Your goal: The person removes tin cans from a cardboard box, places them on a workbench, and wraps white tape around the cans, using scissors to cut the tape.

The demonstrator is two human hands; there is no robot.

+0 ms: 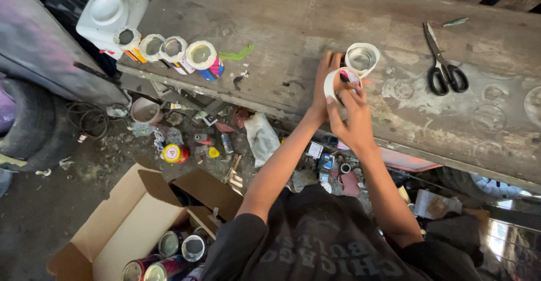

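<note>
Both hands are up on the grey, dirty tabletop (293,22), close together around one small can (342,81). The left hand (324,87) wraps its fingers round the left side of the can. The right hand (350,116) holds the near side, with the fingers curled over the white wrap on the can. Both hands are closed on it. The can is tilted, so its round end faces us. It sits near the middle of the tabletop, close to the near edge.

Just behind it stands a second can (362,58), open at the top and shiny inside. It is touching or almost touching the held one.

Far to the right lie black scissors (443,61), flat and well apart from the hands.

On the left end of the tabletop, four cans (166,53) lie in a row on their sides. A white plastic jug (111,15) is just beside them, at the far left.

Down on the floor, a brown cardboard box (127,224) stands open with more cans (169,255) inside. Bits of rubbish (225,140) lie on the floor under the tabletop edge.
</note>
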